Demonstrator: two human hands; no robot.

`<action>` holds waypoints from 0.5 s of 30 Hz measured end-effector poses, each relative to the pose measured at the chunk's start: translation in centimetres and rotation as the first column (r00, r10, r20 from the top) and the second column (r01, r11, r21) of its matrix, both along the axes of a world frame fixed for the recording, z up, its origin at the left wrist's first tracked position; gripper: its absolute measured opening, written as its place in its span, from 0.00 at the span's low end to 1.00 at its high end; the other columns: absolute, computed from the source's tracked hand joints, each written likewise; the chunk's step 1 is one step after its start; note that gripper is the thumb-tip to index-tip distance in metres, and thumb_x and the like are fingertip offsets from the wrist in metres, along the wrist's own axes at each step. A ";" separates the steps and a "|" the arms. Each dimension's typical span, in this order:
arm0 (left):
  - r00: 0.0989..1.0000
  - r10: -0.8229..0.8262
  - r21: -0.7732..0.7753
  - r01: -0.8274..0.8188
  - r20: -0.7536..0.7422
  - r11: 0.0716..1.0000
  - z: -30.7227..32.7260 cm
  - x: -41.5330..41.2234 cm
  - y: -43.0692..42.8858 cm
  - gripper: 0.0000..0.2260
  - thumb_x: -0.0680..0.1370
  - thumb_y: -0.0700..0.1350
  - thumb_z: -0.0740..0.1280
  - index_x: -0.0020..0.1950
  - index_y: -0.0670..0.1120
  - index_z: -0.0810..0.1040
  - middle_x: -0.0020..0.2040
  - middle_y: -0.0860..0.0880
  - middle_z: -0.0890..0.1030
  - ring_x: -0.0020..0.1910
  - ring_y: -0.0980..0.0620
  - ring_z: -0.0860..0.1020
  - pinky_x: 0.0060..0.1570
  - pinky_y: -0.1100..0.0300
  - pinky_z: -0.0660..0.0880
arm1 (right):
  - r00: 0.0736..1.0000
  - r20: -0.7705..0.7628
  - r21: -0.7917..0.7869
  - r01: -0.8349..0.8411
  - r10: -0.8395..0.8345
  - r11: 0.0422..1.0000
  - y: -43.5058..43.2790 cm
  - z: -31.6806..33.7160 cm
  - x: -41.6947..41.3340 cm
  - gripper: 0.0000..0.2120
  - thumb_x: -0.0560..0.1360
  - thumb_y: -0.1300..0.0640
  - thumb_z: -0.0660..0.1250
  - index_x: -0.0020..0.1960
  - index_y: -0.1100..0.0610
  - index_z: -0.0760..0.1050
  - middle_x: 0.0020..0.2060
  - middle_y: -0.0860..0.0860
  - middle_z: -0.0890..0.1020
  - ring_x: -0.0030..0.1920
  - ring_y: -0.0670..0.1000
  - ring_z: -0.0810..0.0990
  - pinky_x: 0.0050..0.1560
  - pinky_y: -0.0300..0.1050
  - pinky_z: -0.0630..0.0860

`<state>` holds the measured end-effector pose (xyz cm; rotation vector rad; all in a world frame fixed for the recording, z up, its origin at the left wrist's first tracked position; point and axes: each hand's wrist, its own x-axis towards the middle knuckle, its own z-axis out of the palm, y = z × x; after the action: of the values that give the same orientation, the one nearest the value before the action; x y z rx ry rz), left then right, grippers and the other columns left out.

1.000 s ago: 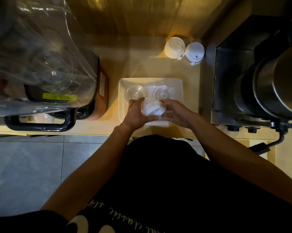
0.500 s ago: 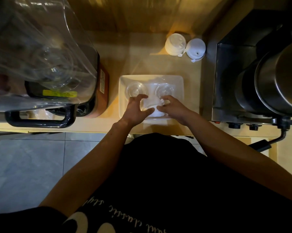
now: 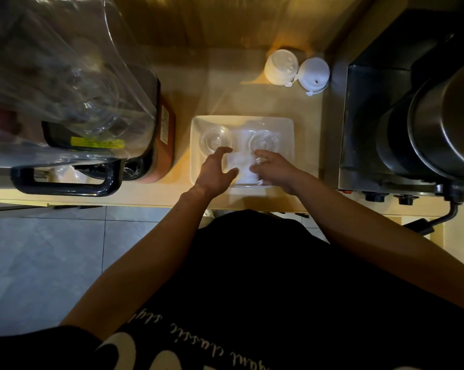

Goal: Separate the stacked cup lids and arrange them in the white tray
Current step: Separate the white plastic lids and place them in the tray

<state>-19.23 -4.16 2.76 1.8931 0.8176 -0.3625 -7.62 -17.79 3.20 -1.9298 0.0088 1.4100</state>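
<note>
A white tray [image 3: 241, 119] lies on the wooden counter in front of me. Two clear dome lids sit in its far half, one on the left [image 3: 215, 138] and one on the right [image 3: 263, 141]. A stack of pale lids [image 3: 240, 169] rests in the tray's near half between my hands. My left hand [image 3: 214, 174] cups the stack's left side, index finger and thumb spread around it. My right hand [image 3: 277, 170] pinches the stack's right side with its fingertips. The stack's near end is hidden by my hands.
A blender with a clear jar [image 3: 65, 84] and black handle [image 3: 65, 182] stands to the left of the tray. Two white lidded cups [image 3: 281, 66] [image 3: 314, 73] stand at the back. A dark machine with a steel pot [image 3: 439, 124] fills the right side.
The stack came down from above the tray's near edge into the tray. My left fingers spread open around it, and my right hand followed it forward.
</note>
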 end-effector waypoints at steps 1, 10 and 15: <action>1.000 -0.002 0.007 0.002 -0.010 1.000 0.1 0.0 0.0 0.24 0.76 0.48 0.70 0.71 0.50 0.68 0.69 0.43 0.73 0.68 0.45 0.71 0.66 0.51 0.70 | 1.000 -0.011 -0.004 0.007 -0.007 1.000 0.1 -0.1 -0.2 0.29 0.76 0.61 0.67 0.76 0.53 0.62 0.60 0.58 0.77 0.50 0.53 0.79 0.56 0.50 0.79; 0.994 0.028 0.086 -0.018 -0.108 0.996 0.5 -0.3 0.3 0.25 0.77 0.49 0.69 0.72 0.49 0.67 0.65 0.38 0.73 0.65 0.42 0.73 0.62 0.54 0.70 | 1.000 0.005 -0.003 0.030 -0.030 1.000 0.7 -0.3 -0.8 0.25 0.76 0.59 0.69 0.72 0.55 0.68 0.62 0.56 0.75 0.60 0.57 0.78 0.61 0.54 0.77; 0.996 0.084 0.356 -0.083 0.011 0.931 1.4 -0.8 1.0 0.19 0.76 0.46 0.67 0.67 0.48 0.72 0.63 0.39 0.74 0.63 0.39 0.73 0.63 0.50 0.70 | 1.000 0.022 0.011 0.015 -0.015 1.000 0.7 -0.6 -0.6 0.26 0.75 0.59 0.70 0.71 0.56 0.68 0.66 0.59 0.74 0.61 0.58 0.78 0.64 0.56 0.76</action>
<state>-20.08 -3.14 4.18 2.1835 1.0175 -0.1722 -8.22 -17.07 2.60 -1.9326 0.0051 1.3758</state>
